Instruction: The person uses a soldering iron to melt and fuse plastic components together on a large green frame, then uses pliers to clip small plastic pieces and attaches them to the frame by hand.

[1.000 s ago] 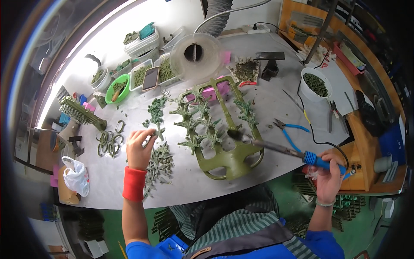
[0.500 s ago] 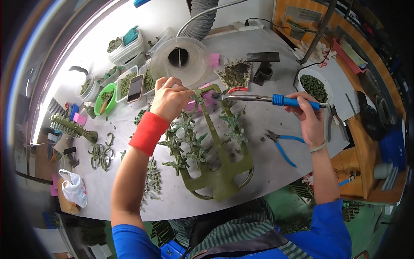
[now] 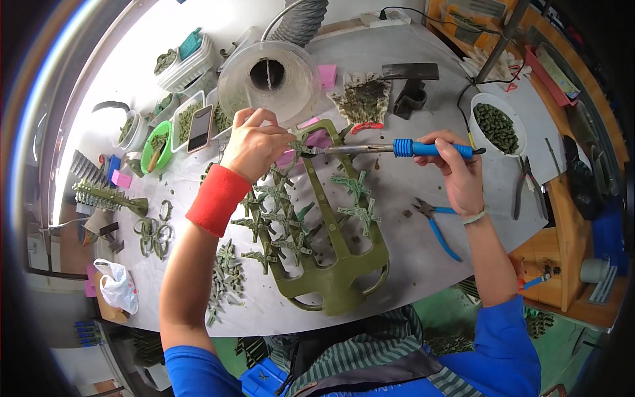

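In my right hand [image 3: 456, 173], the fingers close round the blue handle of a soldering iron [image 3: 407, 147]. Its metal shaft points left, with the tip at a small green wax-like piece [image 3: 299, 147] on the top left of a green forked frame [image 3: 331, 281]. My left hand [image 3: 254, 142], its wrist in a red band, pinches at that same piece; the fingertips partly hide the contact. Several similar small pieces [image 3: 357, 185] stick out along the frame's bars.
Loose green pieces [image 3: 226, 281] lie left of the frame. A clear round hood [image 3: 297, 76] with a grey duct stands behind. Blue-handled cutters [image 3: 440, 228], pliers [image 3: 522, 188] and a white bowl of green pellets [image 3: 479, 106] are on the right; a phone [image 3: 200, 129] leans at left.
The soldering iron's tip has moved left, from near the frame's right-hand bar to the piece at my left fingertips. My left hand keeps its pinch. The whole view has shifted slightly.
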### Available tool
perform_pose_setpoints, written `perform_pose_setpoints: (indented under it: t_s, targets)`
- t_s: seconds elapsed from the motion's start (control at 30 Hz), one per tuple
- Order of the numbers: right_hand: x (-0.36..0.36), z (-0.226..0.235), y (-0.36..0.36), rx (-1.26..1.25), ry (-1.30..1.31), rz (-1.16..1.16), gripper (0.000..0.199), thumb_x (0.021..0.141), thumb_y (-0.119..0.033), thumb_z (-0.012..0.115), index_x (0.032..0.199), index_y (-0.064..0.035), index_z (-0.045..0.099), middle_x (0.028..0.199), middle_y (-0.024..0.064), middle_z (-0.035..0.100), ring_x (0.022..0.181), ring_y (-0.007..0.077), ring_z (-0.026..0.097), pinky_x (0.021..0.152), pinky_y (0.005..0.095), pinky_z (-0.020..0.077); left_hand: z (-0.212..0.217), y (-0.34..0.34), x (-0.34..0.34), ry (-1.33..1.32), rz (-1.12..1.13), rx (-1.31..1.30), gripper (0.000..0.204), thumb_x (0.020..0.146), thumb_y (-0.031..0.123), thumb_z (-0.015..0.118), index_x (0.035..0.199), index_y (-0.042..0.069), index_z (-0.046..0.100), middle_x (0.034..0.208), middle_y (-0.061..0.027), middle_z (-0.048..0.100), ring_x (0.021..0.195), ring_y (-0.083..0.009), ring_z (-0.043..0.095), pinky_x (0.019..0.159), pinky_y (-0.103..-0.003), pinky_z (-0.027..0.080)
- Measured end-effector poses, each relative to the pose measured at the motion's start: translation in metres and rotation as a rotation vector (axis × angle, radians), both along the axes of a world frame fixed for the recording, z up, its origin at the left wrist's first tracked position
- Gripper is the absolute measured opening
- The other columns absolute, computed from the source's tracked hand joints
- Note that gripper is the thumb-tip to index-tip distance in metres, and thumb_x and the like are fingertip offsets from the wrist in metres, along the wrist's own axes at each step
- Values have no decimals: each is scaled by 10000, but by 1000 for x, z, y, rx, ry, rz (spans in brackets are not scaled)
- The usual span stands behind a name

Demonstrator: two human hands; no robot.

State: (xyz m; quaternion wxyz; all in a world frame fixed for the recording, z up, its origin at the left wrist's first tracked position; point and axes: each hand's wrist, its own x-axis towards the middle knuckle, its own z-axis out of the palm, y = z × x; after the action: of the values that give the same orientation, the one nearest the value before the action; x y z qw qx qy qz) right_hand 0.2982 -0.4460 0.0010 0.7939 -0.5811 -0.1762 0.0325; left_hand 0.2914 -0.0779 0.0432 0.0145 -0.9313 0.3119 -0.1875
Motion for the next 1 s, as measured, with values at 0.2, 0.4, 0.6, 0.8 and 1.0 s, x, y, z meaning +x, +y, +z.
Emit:
perform_pose_setpoints:
  t_s: [0.2,0.4,0.6,0.8,1.0]
  targets:
    - [2,-1,5,8,19,-12,249,1012,-166,544,1032,47,672,990,112,699,830,191,700,804,335,574,1,0,4,2,-43,-12,193,770,201,763,957,161,785,900,28,736,1010,-196,582,955,-414,386]
    - [-4,12,-4,-43,-4,-55,233,998,-148,555,1003,50,678,967,111,698,805,192,698,767,323,575,1,0,7,9,-59,9,189,780,209,758,955,146,783,925,28,742,1010,-193,581,978,-413,384]
    - [-16,28,-24,-63,-35,-90,233,989,-132,547,981,62,677,936,126,693,772,198,689,747,322,573,9,-1,3,49,-19,54,255,806,170,743,1059,138,758,1017,-6,734,1066,-212,570,1003,-423,375]
    - [-19,25,-45,-45,-50,-231,253,1003,-166,542,1030,56,660,983,128,683,802,176,667,793,314,556,19,67,-55,-56,329,-722,224,875,44,672,1098,54,650,965,-86,691,913,-209,651,863,-331,496]
    - [-21,18,-70,-6,-47,-300,272,1015,-217,544,1075,25,654,1038,101,666,833,167,652,834,297,522,-30,112,-189,366,667,-427,161,832,51,694,991,69,686,881,-112,671,866,-274,635,805,-376,507]
